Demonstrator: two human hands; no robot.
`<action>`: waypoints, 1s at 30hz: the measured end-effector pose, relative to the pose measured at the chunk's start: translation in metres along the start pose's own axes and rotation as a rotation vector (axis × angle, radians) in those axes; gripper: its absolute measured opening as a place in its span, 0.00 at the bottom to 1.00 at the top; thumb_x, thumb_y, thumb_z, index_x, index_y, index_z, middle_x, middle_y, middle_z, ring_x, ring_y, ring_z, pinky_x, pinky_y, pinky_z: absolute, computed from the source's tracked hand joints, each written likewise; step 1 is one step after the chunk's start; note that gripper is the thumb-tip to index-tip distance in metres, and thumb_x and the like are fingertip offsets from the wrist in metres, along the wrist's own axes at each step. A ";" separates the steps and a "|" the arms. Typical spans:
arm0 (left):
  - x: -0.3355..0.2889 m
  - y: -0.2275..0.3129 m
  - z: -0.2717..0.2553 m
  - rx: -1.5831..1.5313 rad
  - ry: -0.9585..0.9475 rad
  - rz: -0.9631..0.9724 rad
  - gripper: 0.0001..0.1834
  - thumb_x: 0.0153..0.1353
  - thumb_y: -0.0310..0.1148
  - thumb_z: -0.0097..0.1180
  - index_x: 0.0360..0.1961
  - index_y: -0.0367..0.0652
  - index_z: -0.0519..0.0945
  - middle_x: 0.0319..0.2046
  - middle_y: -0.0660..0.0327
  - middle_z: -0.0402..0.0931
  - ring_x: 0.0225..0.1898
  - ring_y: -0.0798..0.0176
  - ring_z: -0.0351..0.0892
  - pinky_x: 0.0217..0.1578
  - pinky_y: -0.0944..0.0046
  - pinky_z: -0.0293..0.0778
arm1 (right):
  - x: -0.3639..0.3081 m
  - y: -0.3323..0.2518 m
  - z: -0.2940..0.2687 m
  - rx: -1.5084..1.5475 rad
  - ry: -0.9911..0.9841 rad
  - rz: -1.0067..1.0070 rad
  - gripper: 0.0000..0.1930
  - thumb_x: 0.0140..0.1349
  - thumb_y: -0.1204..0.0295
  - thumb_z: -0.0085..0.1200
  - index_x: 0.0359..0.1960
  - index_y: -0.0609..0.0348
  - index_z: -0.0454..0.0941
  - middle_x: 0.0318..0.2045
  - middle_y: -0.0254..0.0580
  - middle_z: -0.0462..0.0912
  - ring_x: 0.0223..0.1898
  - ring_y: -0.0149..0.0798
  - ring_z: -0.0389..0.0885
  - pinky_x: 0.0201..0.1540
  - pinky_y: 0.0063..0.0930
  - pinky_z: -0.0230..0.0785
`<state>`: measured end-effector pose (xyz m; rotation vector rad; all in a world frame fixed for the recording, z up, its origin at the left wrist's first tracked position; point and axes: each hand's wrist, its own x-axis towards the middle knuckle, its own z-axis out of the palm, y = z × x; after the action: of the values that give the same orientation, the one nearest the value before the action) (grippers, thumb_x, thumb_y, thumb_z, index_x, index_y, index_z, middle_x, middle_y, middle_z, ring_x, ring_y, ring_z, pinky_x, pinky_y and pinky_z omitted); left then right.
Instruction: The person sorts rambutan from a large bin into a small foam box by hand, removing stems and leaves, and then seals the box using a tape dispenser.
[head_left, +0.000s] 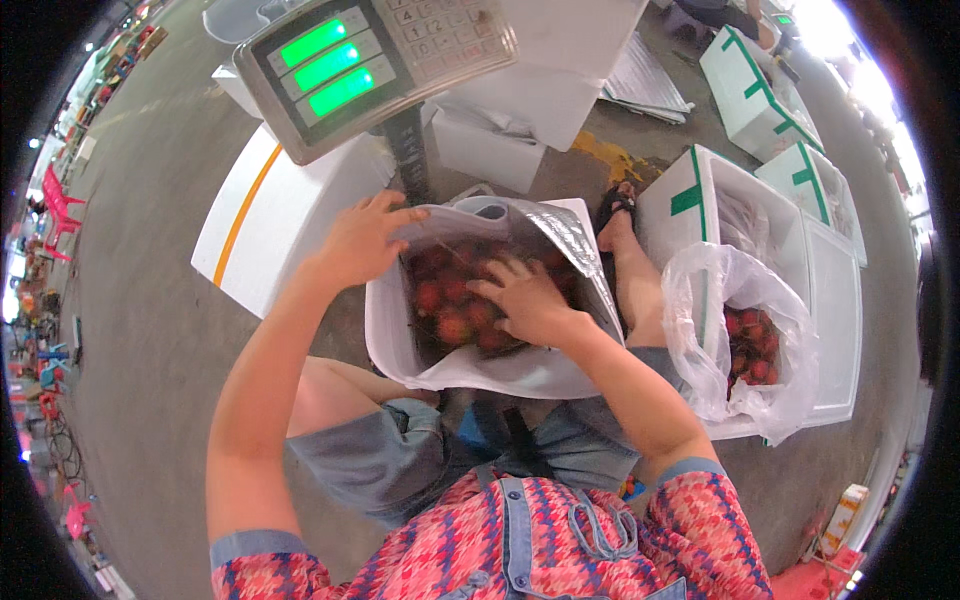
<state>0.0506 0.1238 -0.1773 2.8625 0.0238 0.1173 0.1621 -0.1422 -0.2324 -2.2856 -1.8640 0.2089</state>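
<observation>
My right grip is spread; pressing could bruise fruit beneath; I can't tell whether left grip holds

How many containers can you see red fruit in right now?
2: the lined white container between the person's legs, where the right hand is over the red fruit, and the clear plastic bag at right. Other foam boxes may hide more.

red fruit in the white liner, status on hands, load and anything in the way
Left hand at left edge of white liner; right hand spread over red fruit; fruit lies inside liner; right hand hides part.
</observation>
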 end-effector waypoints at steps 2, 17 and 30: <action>-0.013 0.020 -0.006 0.170 0.216 0.088 0.21 0.56 0.29 0.60 0.53 0.49 0.78 0.47 0.55 0.74 0.52 0.48 0.72 0.52 0.51 0.71 | -0.008 0.010 -0.012 0.264 0.071 0.046 0.28 0.52 0.70 0.60 0.58 0.51 0.72 0.59 0.51 0.70 0.63 0.54 0.65 0.67 0.43 0.55; -0.003 0.085 0.073 -0.500 0.079 -0.209 0.13 0.63 0.34 0.55 0.44 0.38 0.79 0.39 0.51 0.80 0.42 0.47 0.79 0.45 0.57 0.74 | 0.010 -0.003 -0.009 0.669 0.225 0.247 0.20 0.56 0.72 0.61 0.50 0.61 0.76 0.47 0.51 0.79 0.48 0.51 0.78 0.52 0.37 0.70; -0.005 0.116 -0.026 -1.077 0.412 -0.294 0.14 0.75 0.36 0.41 0.43 0.37 0.76 0.34 0.58 0.82 0.36 0.68 0.81 0.43 0.67 0.76 | 0.001 -0.018 -0.062 0.736 0.534 0.116 0.12 0.63 0.73 0.53 0.46 0.60 0.80 0.47 0.50 0.81 0.49 0.52 0.78 0.57 0.38 0.67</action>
<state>0.0438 0.0193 -0.1209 1.7031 0.3455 0.4842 0.1591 -0.1407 -0.1681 -1.7080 -1.1320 0.2233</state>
